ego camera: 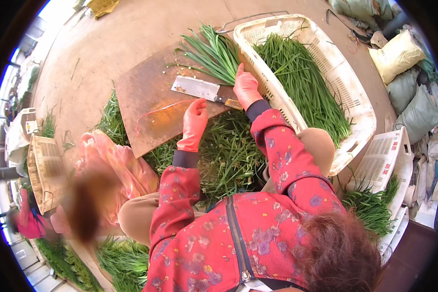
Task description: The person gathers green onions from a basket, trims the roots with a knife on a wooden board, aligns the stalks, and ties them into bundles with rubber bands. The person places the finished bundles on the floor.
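My right hand [246, 89], in an orange-pink rubber glove, grips the near end of a bunch of green chives [219, 54]. Its leaves fan out over the far edge of a worn brown board [142, 87]. Gloved the same way, my left hand [195, 122] pinches one end of a thin red tie strip [160, 108], which trails leftward across the board. Between the hands and the chives lies a cleaver [197, 87], its blade to the left and its wooden handle near my right wrist. Small pale cut ends are scattered beside the blade.
A white plastic crate [299, 120] full of chives stands close on the right. Cut trimmings [233, 153] are heaped below the board, between my knees. A blurred person [95, 189] sits at left. Another crate [377, 160] and stuffed sacks [398, 54] lie farther right.
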`<action>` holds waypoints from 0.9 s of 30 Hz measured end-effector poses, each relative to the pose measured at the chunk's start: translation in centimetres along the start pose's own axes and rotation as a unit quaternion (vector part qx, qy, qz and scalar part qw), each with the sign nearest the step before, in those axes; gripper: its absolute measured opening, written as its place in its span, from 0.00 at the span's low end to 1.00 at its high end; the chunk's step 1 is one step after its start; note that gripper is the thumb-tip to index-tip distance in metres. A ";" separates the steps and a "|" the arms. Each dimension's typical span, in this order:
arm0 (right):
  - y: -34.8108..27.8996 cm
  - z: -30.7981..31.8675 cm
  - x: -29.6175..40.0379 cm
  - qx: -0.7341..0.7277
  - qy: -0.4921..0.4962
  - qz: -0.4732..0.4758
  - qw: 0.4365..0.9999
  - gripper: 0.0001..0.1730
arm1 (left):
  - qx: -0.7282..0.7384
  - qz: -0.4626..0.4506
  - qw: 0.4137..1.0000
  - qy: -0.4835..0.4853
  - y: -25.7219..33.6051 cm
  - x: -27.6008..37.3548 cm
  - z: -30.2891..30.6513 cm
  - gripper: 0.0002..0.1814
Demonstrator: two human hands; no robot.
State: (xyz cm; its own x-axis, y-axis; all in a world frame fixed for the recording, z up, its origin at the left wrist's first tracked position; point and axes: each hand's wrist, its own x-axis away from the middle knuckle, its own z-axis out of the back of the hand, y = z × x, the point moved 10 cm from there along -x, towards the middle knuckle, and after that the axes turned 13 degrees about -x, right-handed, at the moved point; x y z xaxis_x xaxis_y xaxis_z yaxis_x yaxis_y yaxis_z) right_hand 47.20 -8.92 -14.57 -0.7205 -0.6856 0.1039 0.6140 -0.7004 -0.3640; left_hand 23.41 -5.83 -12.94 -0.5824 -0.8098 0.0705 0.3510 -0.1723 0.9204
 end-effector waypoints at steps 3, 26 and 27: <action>0.7 1.0 -0.2 -0.076 -0.056 -0.037 0.995 0.45 | 0.203 0.111 0.963 -0.140 -0.1 0.1 -2.6 0.21; -11.2 26.1 22.9 -0.563 -0.046 0.428 0.705 0.22 | 0.270 -0.067 0.947 -0.161 13.3 8.0 2.5 0.36; -12.1 28.9 23.3 -0.419 0.082 0.494 0.757 0.25 | 0.254 -0.067 0.951 -0.161 13.3 8.9 2.7 0.36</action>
State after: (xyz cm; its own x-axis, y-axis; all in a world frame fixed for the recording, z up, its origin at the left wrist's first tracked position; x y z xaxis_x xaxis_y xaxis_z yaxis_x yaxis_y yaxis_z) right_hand 32.28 -22.16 19.01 -0.1160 -0.7107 -0.6939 0.5087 0.5575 -0.6560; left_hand 20.93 -13.80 1.02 -0.8198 -0.5723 -0.0210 -0.0944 0.0988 0.9906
